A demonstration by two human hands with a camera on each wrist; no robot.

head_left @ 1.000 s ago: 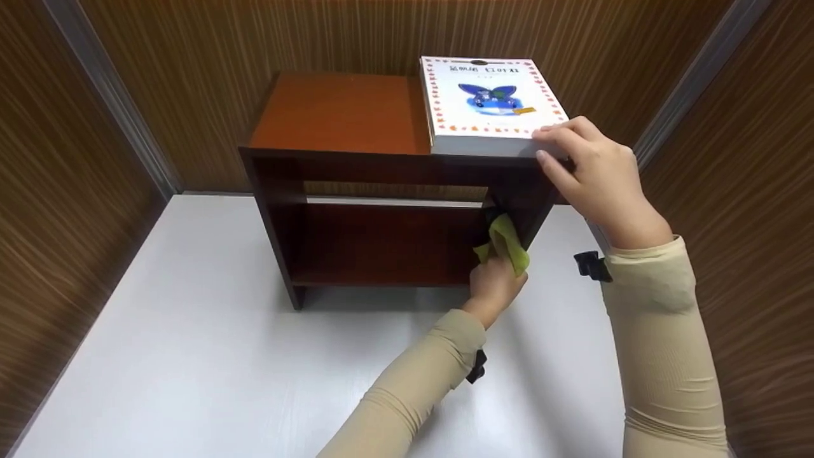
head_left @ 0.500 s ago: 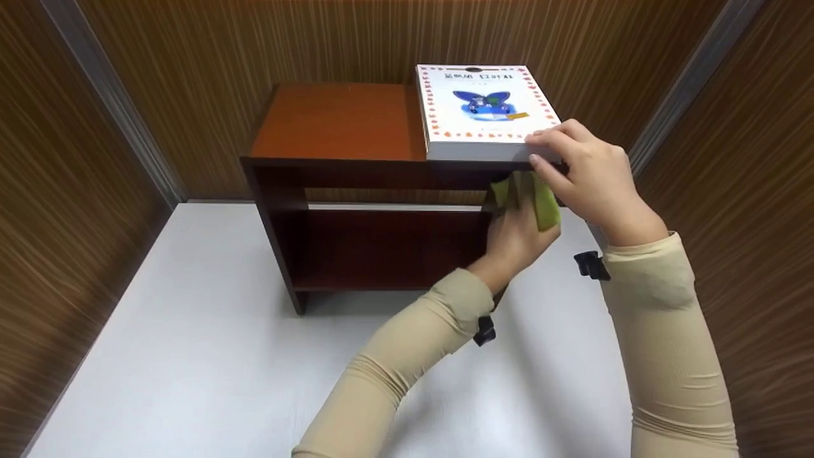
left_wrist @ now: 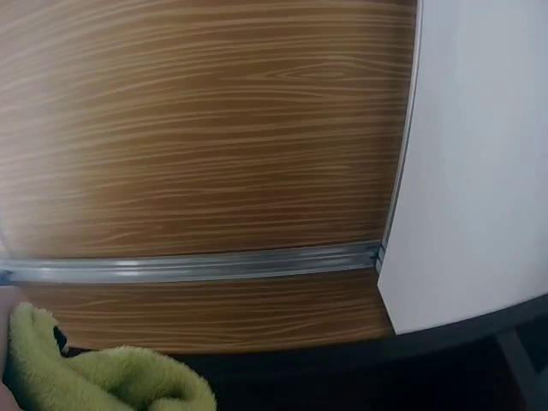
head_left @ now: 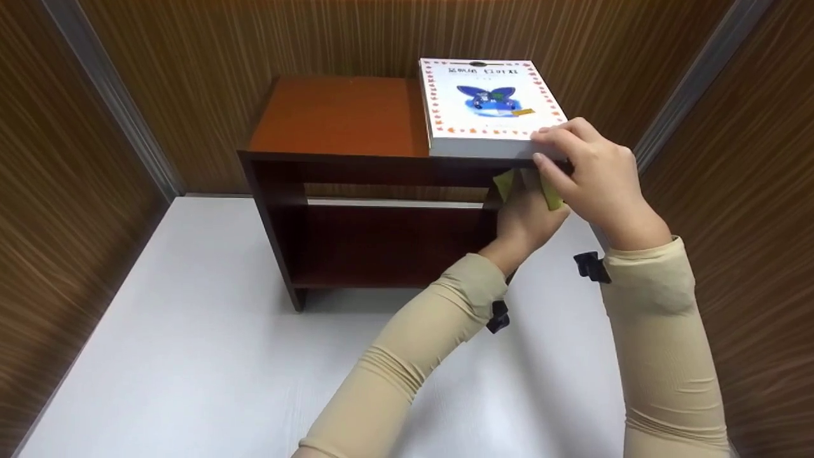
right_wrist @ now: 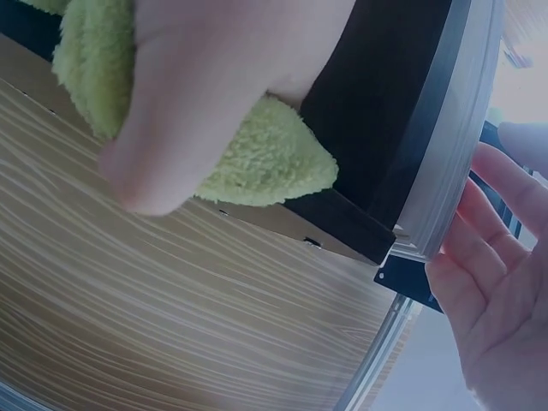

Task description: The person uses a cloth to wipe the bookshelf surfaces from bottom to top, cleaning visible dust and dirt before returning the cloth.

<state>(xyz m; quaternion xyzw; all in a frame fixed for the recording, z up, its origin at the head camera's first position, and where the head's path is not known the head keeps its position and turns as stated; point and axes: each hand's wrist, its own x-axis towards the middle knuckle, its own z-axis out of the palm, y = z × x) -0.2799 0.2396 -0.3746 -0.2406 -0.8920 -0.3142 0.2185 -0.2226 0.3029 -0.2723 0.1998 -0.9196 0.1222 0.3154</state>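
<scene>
In the head view, a dark red-brown wooden shelf unit [head_left: 343, 117] stands on a white table. My left hand [head_left: 531, 216] holds a yellow-green fluffy cloth [head_left: 552, 193] against the inner right side, just beneath the top board. The cloth [left_wrist: 111, 381] also shows at the lower left of the left wrist view. A thick white book [head_left: 496, 121] with a butterfly picture lies on the unit's right half. My right hand [head_left: 594, 175] rests on its front right corner, fingers on the cover and thumb at the front edge. In the right wrist view, its fingers look nearly straight.
The white table [head_left: 159, 356] extends around the unit. Wood-grain panels [head_left: 356, 38] enclose it at the back and both sides, with metal strips [head_left: 114, 95] at the corners. Below the unit's open back, a lower shelf board [head_left: 388, 248] runs across.
My left hand has moved upward with the cloth, from near the lower shelf board to beneath the top board. The right hand stays at the book's corner; the view has shifted slightly.
</scene>
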